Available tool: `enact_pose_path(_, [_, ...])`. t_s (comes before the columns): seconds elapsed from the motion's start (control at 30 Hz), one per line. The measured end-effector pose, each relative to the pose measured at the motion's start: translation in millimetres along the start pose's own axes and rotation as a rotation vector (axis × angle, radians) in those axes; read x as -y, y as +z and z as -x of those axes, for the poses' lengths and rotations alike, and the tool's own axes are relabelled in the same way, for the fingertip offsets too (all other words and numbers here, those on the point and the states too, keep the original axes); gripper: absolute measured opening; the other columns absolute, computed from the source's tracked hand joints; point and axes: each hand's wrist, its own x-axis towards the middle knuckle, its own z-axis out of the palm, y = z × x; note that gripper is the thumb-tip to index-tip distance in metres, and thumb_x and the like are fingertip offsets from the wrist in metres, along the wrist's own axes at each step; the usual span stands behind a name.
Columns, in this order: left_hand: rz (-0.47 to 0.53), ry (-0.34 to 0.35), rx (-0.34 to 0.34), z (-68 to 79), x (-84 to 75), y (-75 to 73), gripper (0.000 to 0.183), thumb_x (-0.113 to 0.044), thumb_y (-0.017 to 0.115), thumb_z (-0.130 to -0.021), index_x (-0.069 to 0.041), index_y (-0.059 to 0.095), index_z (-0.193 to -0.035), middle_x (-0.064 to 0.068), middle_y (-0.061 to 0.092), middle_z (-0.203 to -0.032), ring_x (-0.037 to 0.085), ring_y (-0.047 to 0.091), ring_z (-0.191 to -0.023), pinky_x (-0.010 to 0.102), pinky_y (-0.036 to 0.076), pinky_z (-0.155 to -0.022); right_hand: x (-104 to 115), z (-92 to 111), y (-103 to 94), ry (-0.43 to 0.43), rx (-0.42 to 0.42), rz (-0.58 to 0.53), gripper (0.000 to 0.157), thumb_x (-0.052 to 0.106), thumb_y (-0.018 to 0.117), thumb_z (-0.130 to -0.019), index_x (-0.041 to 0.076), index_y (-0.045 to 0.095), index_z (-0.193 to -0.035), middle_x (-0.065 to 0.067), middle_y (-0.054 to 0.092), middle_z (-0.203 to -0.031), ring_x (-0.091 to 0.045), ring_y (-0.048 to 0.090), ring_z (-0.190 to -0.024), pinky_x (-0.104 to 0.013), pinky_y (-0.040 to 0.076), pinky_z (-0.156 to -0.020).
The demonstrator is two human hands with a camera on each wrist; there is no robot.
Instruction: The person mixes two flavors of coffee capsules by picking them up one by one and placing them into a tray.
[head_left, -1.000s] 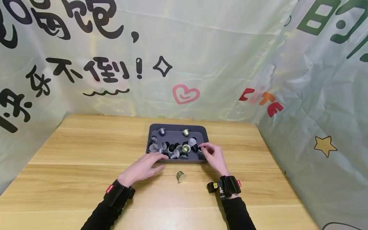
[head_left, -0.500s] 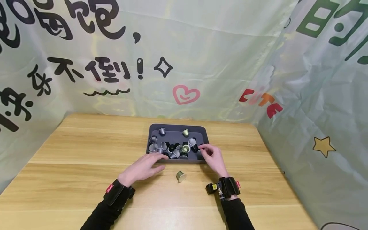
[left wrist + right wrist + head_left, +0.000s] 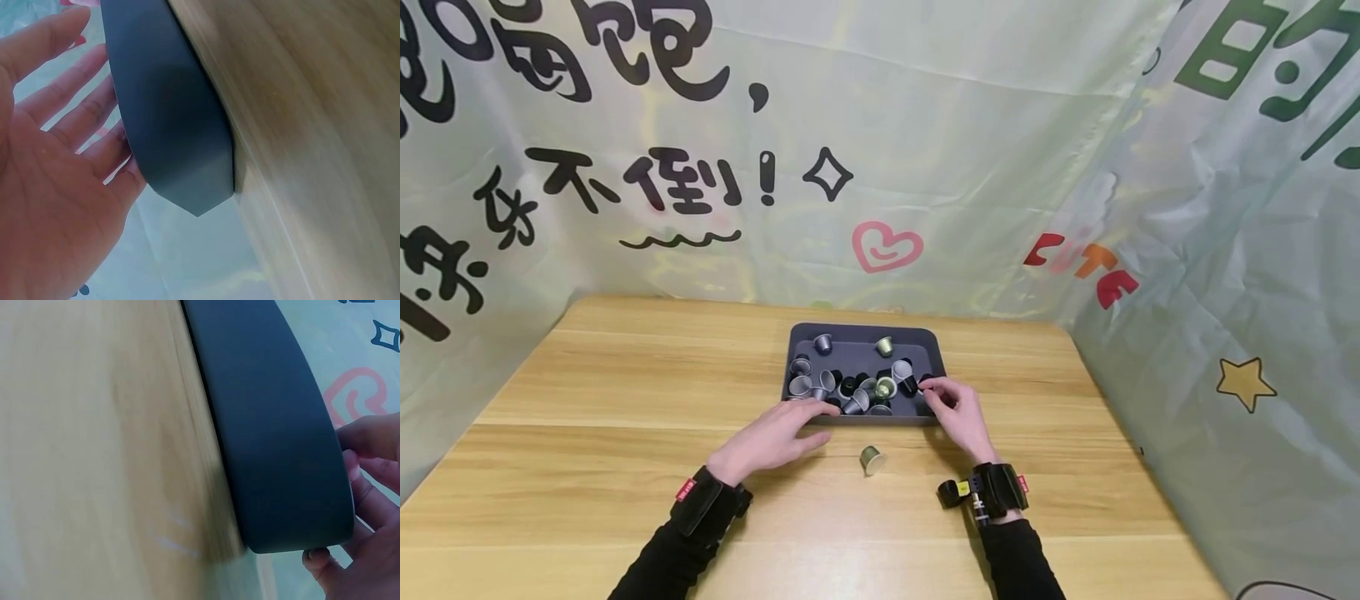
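A dark grey tray (image 3: 850, 421) holds several coffee capsules, mostly bunched along its near side; a silver one (image 3: 823, 343) and a pale green one (image 3: 885, 346) lie farther back. My left hand (image 3: 778, 433) rests on the near left rim, fingers extended; in the left wrist view, the left hand (image 3: 69, 150) has its fingers against the tray wall (image 3: 175, 119). At the right end, my right hand (image 3: 955, 412) pinches a small capsule between thumb and forefinger, mostly hidden. In the right wrist view those fingertips of my right hand (image 3: 372, 506) are partly behind the tray wall (image 3: 281, 437).
One pale green capsule (image 3: 872, 461) lies on its side on the wooden table (image 3: 625, 467), in front of the tray. A printed cloth (image 3: 962, 167) hangs behind the table and along its right side.
My right hand has shifted very slightly left at the tray's right end. The left hand and the loose capsule stay where they were.
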Motion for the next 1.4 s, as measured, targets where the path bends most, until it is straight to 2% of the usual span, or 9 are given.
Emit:
enact_pose_path(0.2, [0.013, 0.001, 0.003, -0.3, 2.1, 0.2, 0.039, -0.022, 0.063, -0.099, -0.009, 0.060, -0.136, 0.014, 0.063, -0.139, 0.036, 0.057, -0.131, 0.058, 0.044, -0.113, 7.5, 0.1, -0.6, 0.084, -0.066, -0.041, 0.015, -0.001, 0.064, -0.093, -0.002, 0.075, -0.103, -0.017, 0.065, -0.075, -0.004, 0.050, -0.064, -0.018, 0.041, -0.060])
enact_pose_path(0.33, [0.022, 0.003, -0.002, -0.4, 3.1, -0.2, 0.039, -0.022, 0.063, -0.099, -0.009, 0.060, -0.135, 0.014, 0.063, -0.138, 0.035, 0.058, -0.131, 0.057, 0.045, -0.113, 27.0, 2.4, -6.1, 0.083, -0.125, -0.073, 0.017, -0.006, 0.060, -0.092, -0.007, 0.073, -0.103, -0.009, 0.065, -0.071, -0.003, 0.049, -0.062, -0.019, 0.040, -0.059])
enact_pose_path(0.47, [0.031, -0.004, -0.019, -0.1, 3.9, -2.2, 0.038, -0.022, 0.063, -0.099, -0.010, 0.061, -0.135, 0.012, 0.064, -0.138, 0.033, 0.058, -0.131, 0.055, 0.045, -0.113, 43.0, 4.2, -10.6, 0.084, -0.147, -0.079, 0.017, -0.008, 0.058, -0.091, -0.010, 0.072, -0.102, -0.020, 0.064, -0.071, -0.002, 0.049, -0.061, -0.017, 0.039, -0.060])
enact_pose_path(0.57, [0.034, -0.016, -0.030, 0.6, 4.0, -5.2, 0.038, -0.023, 0.063, -0.099, -0.011, 0.061, -0.136, 0.010, 0.064, -0.138, 0.032, 0.058, -0.131, 0.054, 0.045, -0.113, 27.2, 1.7, -8.4, 0.078, -0.167, -0.080, 0.017, -0.006, 0.059, -0.092, -0.007, 0.073, -0.102, -0.029, 0.063, -0.077, -0.002, 0.049, -0.061, -0.015, 0.038, -0.059])
enact_pose_path(0.7, [0.054, -0.029, -0.045, 1.9, 5.3, -9.0, 0.038, -0.023, 0.062, -0.100, -0.011, 0.060, -0.136, 0.009, 0.065, -0.136, 0.031, 0.058, -0.130, 0.054, 0.046, -0.113, 4.3, -1.8, -5.4, 0.081, -0.189, -0.086, 0.017, 0.000, 0.062, -0.092, 0.001, 0.076, -0.102, -0.026, 0.066, -0.079, -0.003, 0.049, -0.062, -0.016, 0.038, -0.059])
enact_pose_path(0.87, [0.085, -0.025, -0.074, 3.7, 8.7, -16.0, 0.040, -0.020, 0.064, -0.098, -0.007, 0.059, -0.136, 0.012, 0.065, -0.134, 0.033, 0.060, -0.127, 0.055, 0.047, -0.111, 5.4, -2.3, -6.8, 0.106, -0.195, -0.087, 0.017, 0.002, 0.063, -0.094, 0.003, 0.077, -0.104, -0.025, 0.069, -0.083, -0.008, 0.050, -0.066, -0.018, 0.039, -0.062])
enact_pose_path(1.0, [0.098, -0.047, -0.100, 6.6, 13.0, -23.5, 0.042, -0.020, 0.064, -0.098, -0.006, 0.058, -0.137, 0.014, 0.065, -0.135, 0.034, 0.061, -0.125, 0.056, 0.049, -0.109, 5.6, -3.2, -8.5, 0.112, -0.192, -0.075, 0.018, 0.002, 0.063, -0.093, 0.004, 0.076, -0.105, -0.016, 0.067, -0.084, -0.009, 0.050, -0.068, -0.019, 0.039, -0.063])
enact_pose_path(1.17, [0.099, -0.096, -0.142, 10.6, 18.5, -31.3, 0.042, -0.022, 0.063, -0.099, -0.007, 0.057, -0.139, 0.016, 0.061, -0.142, 0.040, 0.054, -0.134, 0.061, 0.042, -0.114, 6.2, -3.7, -10.4, 0.081, -0.201, -0.037, 0.019, -0.001, 0.063, -0.091, 0.003, 0.076, -0.105, -0.005, 0.059, -0.082, -0.008, 0.048, -0.069, -0.018, 0.039, -0.063])
enact_pose_path(1.4, [0.056, -0.140, -0.221, 12.1, 23.2, -35.4, 0.043, -0.020, 0.065, -0.097, -0.007, 0.058, -0.138, 0.018, 0.060, -0.142, 0.041, 0.054, -0.134, 0.064, 0.040, -0.114, 7.0, -4.7, -12.9, 0.058, -0.182, -0.023, 0.020, 0.000, 0.065, -0.092, 0.005, 0.076, -0.109, -0.014, 0.064, -0.093, -0.009, 0.050, -0.077, -0.017, 0.041, -0.070])
